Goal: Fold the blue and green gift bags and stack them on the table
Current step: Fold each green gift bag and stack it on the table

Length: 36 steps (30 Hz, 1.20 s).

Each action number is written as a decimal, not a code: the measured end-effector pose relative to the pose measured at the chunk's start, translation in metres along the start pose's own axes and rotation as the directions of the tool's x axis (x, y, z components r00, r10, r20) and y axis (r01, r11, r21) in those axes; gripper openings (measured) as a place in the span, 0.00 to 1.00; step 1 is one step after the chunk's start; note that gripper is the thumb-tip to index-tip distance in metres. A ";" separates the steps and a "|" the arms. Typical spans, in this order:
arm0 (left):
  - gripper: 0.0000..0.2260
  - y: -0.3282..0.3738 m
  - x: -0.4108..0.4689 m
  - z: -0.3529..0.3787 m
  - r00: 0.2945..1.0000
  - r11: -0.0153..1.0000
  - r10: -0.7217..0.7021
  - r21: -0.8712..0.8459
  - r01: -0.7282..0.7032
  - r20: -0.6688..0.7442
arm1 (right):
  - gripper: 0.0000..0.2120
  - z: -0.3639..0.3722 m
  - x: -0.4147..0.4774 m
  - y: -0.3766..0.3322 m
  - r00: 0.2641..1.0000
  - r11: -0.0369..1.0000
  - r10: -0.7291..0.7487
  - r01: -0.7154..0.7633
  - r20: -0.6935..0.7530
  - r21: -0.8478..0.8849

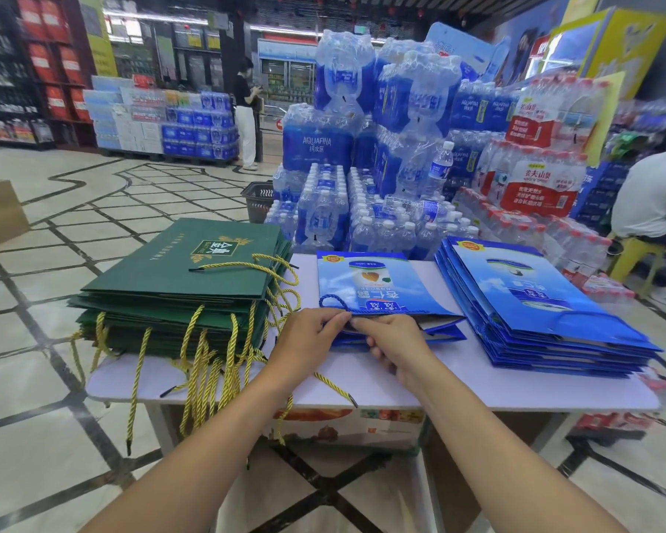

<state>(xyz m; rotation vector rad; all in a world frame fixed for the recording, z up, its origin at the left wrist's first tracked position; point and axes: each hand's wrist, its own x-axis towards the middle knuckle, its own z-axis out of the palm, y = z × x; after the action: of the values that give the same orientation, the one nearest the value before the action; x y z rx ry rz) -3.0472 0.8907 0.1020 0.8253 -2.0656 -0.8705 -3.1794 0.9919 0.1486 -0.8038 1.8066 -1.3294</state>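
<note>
A single blue gift bag [377, 284] lies flat in the middle of the white table [477, 390], its open mouth toward me. My left hand [308, 340] pinches the near edge of that bag by its blue cord handle. My right hand [397, 344] grips the same edge just to the right, fingers curled under it. A pile of folded green gift bags [177, 286] with yellow rope handles sits on the table's left part. A stack of folded blue gift bags [543, 305] lies on the right part.
Shrink-wrapped packs of water bottles [362, 194] are piled right behind the table. A cardboard box [347, 425] stands under it. A seated person [650, 201] is at the far right, a black basket [258, 200] on the floor behind.
</note>
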 end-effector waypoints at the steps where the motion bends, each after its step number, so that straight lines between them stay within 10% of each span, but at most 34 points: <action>1: 0.14 -0.001 0.000 0.000 1.000 1.000 0.006 -0.003 -0.006 0.001 | 0.10 0.000 0.002 0.000 1.000 1.000 0.023 -0.023 0.001 0.020; 15: 0.13 0.003 -0.002 -0.003 0.999 1.000 0.000 -0.001 0.000 -0.036 | 0.05 -0.015 0.005 -0.011 0.931 0.963 0.271 -0.264 0.246 -0.059; 20: 0.13 0.003 0.000 0.001 1.000 1.000 0.003 -0.003 -0.003 0.017 | 0.14 -0.031 -0.003 -0.027 0.973 0.974 0.003 0.050 0.231 -0.222; 23: 0.13 0.002 0.001 0.001 1.000 1.000 0.002 0.018 -0.002 0.026 | 0.13 -0.039 0.016 -0.042 0.929 0.791 -0.365 0.341 0.054 -0.508; 26: 0.14 0.000 -0.002 0.000 0.999 0.999 0.015 0.028 -0.016 0.033 | 0.07 -0.041 0.039 -0.044 0.929 0.464 -0.327 0.318 0.174 -0.827; 36: 0.13 0.013 -0.008 -0.003 0.992 0.992 0.059 0.101 -0.071 0.110 | 0.06 -0.047 0.099 -0.044 0.958 0.342 -0.220 0.251 0.182 -0.906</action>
<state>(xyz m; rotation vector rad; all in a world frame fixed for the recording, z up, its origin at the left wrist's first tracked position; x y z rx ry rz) -3.0442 0.9030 0.1108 0.7764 -2.2353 -0.7921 -3.2694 0.9222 0.1803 -1.7226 2.4584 -0.2479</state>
